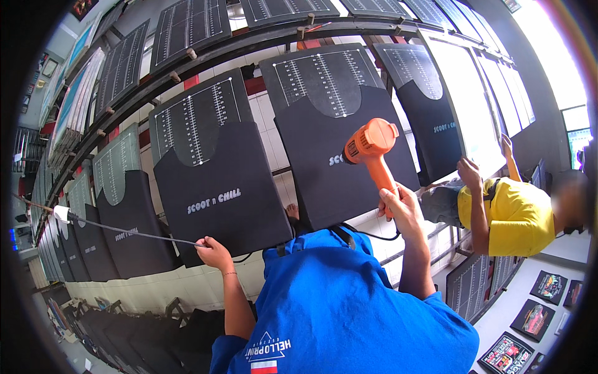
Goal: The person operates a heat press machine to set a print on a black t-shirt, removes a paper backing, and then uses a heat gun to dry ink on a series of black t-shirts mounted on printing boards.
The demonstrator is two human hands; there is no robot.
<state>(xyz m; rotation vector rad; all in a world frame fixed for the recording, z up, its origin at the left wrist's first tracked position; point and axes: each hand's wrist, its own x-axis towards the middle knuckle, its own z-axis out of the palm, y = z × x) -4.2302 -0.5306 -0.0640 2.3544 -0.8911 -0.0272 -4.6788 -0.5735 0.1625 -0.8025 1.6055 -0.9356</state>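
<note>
An orange heat gun (377, 138) is in my right hand (402, 212), its fingers wrapped round the handle. The gun's body is over a black shirt (374, 181) and covers part of the light lettering there. That shirt is stretched on a dark board (321, 75) marked with white scales. My left hand (213, 254), out to the left, is closed on a dark cord (143, 232), which runs off to the far left. Beside it lies a second black shirt (218, 181) with similar lettering, on its own board (193, 118).
Several more shirt-covered boards (124, 230) line the left. A long dark rail (249, 42) crosses behind them. At the right a person in yellow (517, 215) holds a large white panel (461, 93). Stacked frames (78, 100) stand far left; printed pieces (536, 318) lie lower right.
</note>
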